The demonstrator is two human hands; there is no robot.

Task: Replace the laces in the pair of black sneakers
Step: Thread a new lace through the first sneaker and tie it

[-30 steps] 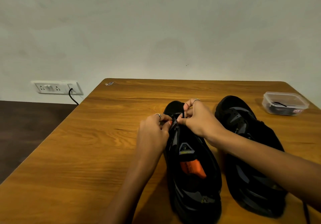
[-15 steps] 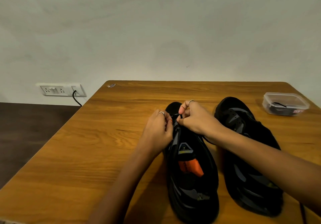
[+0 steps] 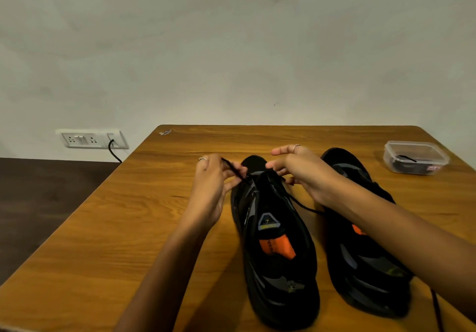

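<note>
Pinching the black lace (image 3: pixel 233 168) w/ my left hand (image 3: pixel 211 190), fingers curled round it just left of the toe of the left sneaker (image 3: pixel 275 241); the lace runs from my fingers down-right to the front eyelets. My right hand (image 3: pixel 301 171) sits over the same shoe's front, index finger stretched out and the other fingers bent; another bit of lace trails from under it back toward my wrist, but I can't tell if that hand grips anything.

Writing: the orange label inside the left sneaker has dark print, too blurred to read. The grey badge on the tongue has a mark, also unreadable. The box (image 3: pixel 414 157) has a small red-and-white sticker, text not legible.

Both sneakers lie lengthwise on the wooden counter (image 3: pixel 128 228), toes away from me toward the wall, heels near me, roughly parallel. The right sneaker (image 3: pixel 360 254) is just beside the left one, partly under my right forearm, w/ a bit of orange showing inside.

The clear plastic box, lid on, stands at the counter's far right, well apart from the shoes; inside is something dark, prob. a black lace.

On the wall at left, a white socket strip (image 3: pixel 92 139) w/ a black cable plugged in.
</note>
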